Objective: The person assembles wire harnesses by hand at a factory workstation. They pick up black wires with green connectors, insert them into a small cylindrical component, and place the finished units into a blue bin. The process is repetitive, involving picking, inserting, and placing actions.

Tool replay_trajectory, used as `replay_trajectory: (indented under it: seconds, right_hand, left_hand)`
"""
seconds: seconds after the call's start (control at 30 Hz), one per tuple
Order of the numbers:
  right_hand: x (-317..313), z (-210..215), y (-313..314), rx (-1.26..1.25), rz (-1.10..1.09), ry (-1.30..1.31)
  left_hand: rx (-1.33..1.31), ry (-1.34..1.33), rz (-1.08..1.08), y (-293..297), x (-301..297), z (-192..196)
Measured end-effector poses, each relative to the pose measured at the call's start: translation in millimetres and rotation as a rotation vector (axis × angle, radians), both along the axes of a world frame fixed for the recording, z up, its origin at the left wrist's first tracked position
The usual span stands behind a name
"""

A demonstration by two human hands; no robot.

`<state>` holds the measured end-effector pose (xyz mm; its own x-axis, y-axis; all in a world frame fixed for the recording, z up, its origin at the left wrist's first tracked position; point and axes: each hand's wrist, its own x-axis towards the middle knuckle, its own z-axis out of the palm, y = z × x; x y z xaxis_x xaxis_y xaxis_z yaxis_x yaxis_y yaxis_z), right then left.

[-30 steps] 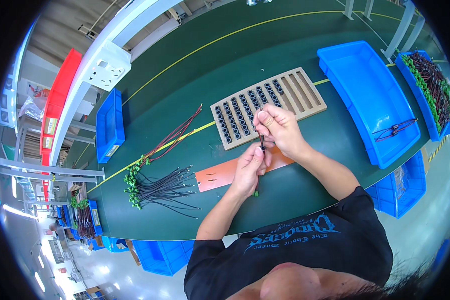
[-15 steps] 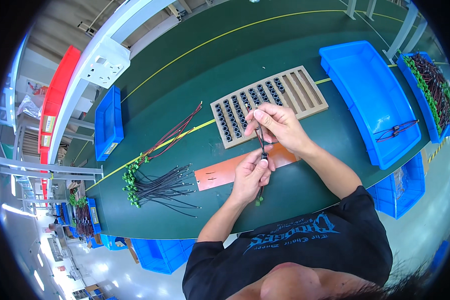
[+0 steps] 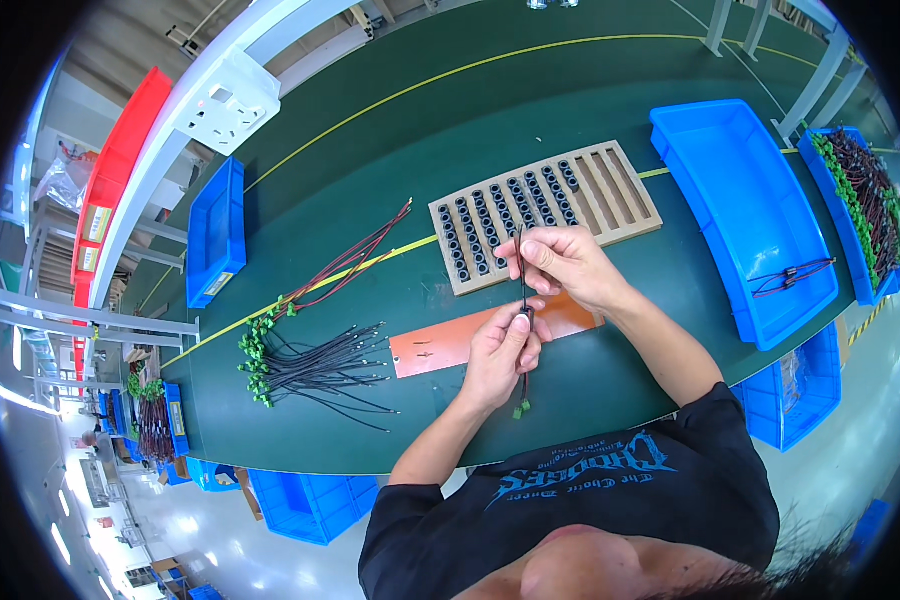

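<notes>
My left hand [image 3: 497,352] is closed near the table's front edge, its thumb and fingers around a black ring-shaped core [image 3: 526,314] with thin wires through it. Below that hand hangs the wires' green connector [image 3: 522,409]. Just above, my right hand [image 3: 572,268] pinches the dark and red wires [image 3: 523,283], drawn nearly straight up from the core. Both hands are over an orange strip [image 3: 450,342] bearing small dark pieces. Behind them, a tan slotted tray [image 3: 642,208] holds rows of black cores [image 3: 493,228]; its right-hand slots show none.
Black wires [image 3: 320,372] with green connectors lie left of my hands, red wires [image 3: 355,252] behind them. A blue bin [image 3: 740,200] at right contains a wire assembly [image 3: 795,275]. Another bin [image 3: 870,215] is full of wires. A blue bin [image 3: 216,235] stands far left.
The wires between my hands are drawn straighter, and their upper ends, which were spread apart, are closer together. Both hands keep their hold. The view has shifted slightly.
</notes>
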<state>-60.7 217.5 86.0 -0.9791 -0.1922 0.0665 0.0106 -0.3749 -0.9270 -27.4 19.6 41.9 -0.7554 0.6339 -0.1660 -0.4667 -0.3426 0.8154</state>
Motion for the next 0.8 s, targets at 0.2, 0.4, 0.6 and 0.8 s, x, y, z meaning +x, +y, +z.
replay_trajectory:
  seconds: [0.2,0.4,0.6,0.8]
  right_hand:
    - [0,-2,-3,0.08,-0.084,-0.066]
    - [0,-13,-14,0.122,-0.186,-0.024]
    - [42,-16,0,0.555,-0.15,0.293]
    - [114,74,118,0.425,-0.863,0.442]
  left_hand:
    - [0.01,0.072,-0.027,-1,2,-4]
    - [-0.242,0.331,-0.028,-10,-1,-2]
    - [-0.181,0.372,-0.044,-1,-8,-8]
    - [-0.494,1.052,0.294,-33,5,-13]
